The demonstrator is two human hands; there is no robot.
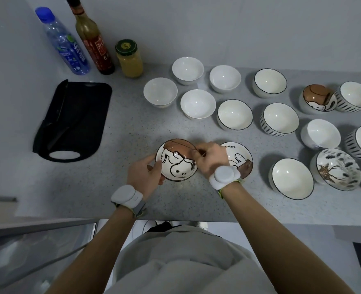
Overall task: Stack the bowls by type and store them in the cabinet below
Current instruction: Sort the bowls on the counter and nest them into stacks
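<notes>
A person standing at a grey speckled desk (116, 187) grips a cartoon-dog bowl (176, 161) with both hands near the desk's front edge. The left hand (145, 177) clasps the bowl's near-left rim, fingers curled under it, while the right hand (211, 159) pinches the far-right rim between thumb and fingers. Both wrists carry white strapped-on devices. The bowl sits tilted, its painted inside turned toward the camera.

Just right of that bowl, partly hidden behind the right hand, lies a second cartoon bowl (242, 160) of the same pattern. A third cartoon bowl (317, 98) stands far to the right and toward the wall, touching a black-striped bowl (354, 96).

Behind the held bowl, four plain white bowls (197, 103) cluster together, with dark-rimmed bowls (234, 114) spread to their right. Right of the held bowl, near the front edge, stand a large dark-rimmed bowl (292, 178) and a bowl painted with a tree and leaves (337, 168).

Left of the held bowl lies a black cutting board (73, 122). Behind it, against the wall, stand a blue-capped water bottle (62, 41), a dark sauce bottle (92, 37) and a jar with a green lid (129, 59).
</notes>
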